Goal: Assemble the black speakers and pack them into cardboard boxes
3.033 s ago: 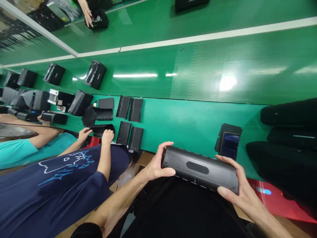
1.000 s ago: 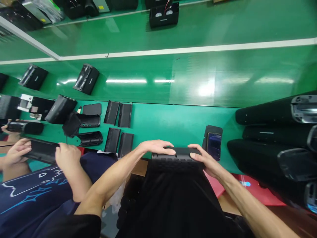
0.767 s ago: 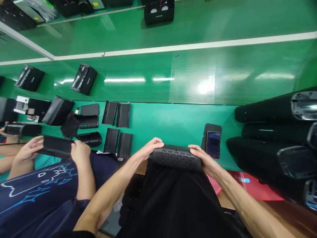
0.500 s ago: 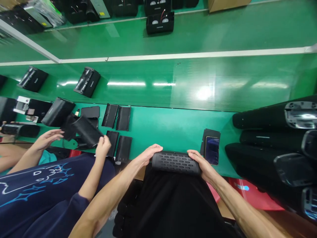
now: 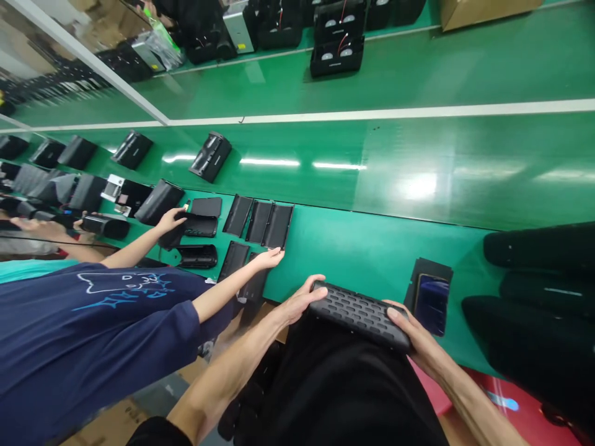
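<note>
A black speaker-like housing with rows of oblong slots (image 5: 360,314) is held level above my lap at the bench's near edge. Its left end is gripped by my left hand (image 5: 302,301), the thumb resting on the slotted face. My right hand (image 5: 413,331) grips the right end, thumb on top. Just beyond my right hand, a dark phone (image 5: 432,303) lies on black flat pieces (image 5: 416,279) on the green bench.
To the left, a person in a navy shirt (image 5: 139,328) reaches toward black panels (image 5: 277,226). Black housings (image 5: 211,157) sit on the green belt (image 5: 288,142). Large black units (image 5: 525,316) stand at the right. Further away are more housings (image 5: 337,57) and a cardboard box (image 5: 488,12).
The view has shifted left. The held housing is now tilted, its right end nearer me, with my left thumb on its face. The neighbour's black piece has moved down beside the other panels.
</note>
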`<state>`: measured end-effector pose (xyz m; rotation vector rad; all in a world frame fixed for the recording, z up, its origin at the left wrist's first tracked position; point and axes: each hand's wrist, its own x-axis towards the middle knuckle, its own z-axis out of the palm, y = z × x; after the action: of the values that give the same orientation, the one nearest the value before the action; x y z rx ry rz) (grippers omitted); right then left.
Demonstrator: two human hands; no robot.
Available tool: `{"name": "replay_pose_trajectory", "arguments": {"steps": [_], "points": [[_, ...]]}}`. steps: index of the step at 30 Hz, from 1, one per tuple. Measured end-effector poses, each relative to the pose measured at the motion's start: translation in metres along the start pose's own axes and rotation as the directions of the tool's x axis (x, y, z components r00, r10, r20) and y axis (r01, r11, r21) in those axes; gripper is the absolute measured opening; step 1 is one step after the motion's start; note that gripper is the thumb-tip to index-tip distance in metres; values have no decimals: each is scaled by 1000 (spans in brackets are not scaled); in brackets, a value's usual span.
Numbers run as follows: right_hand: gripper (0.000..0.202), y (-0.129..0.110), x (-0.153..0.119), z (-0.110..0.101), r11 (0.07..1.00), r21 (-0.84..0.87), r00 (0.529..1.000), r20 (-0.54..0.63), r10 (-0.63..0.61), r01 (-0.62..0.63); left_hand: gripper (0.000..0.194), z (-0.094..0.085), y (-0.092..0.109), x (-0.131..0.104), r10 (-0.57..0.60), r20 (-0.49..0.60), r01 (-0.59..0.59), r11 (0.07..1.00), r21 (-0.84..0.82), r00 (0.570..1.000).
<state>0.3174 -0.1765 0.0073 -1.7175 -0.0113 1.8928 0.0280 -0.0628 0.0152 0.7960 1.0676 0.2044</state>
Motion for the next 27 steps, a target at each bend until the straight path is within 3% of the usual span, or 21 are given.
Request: {"name": "replay_pose_trajectory", "arguments": {"steps": [3,8,10,12,14,17,19,22,24,27], "points": [[79,0,-4,-5,998,-19,996,67,-51,52,86,-2,-10,-1,55,31,-54,997,-48,998],[76,7,-9,-9,983,-115,987,84,-137,146,85,-13,-13,3,106,38,-108,992,60,994],[72,4,-1,-11,985,-96,989,44,-140,144,85,-13,-10,8,95,-13,-94,994,53,995],[70,-12,16,-11,985,-50,986,-14,-167,166,83,-14,-6,15,101,-141,-95,994,52,985],[65,-44,39,-6,974,28,972,-77,-222,225,77,-17,2,23,143,-317,-122,989,86,938],[56,-120,81,15,911,162,922,-155,-356,379,55,-31,18,31,223,-518,-151,972,179,825],[55,-180,111,32,841,197,856,-240,-457,504,43,-45,29,33,257,-588,-143,962,235,767],[63,-256,147,50,798,190,763,-481,-432,572,34,-67,41,33,294,-644,-81,937,339,706],[70,-286,162,52,819,165,744,-544,-389,549,28,-80,46,31,304,-676,-2,913,408,671],[77,-298,167,42,886,97,759,-564,-326,453,24,-94,46,28,278,-749,174,870,462,601]]}}
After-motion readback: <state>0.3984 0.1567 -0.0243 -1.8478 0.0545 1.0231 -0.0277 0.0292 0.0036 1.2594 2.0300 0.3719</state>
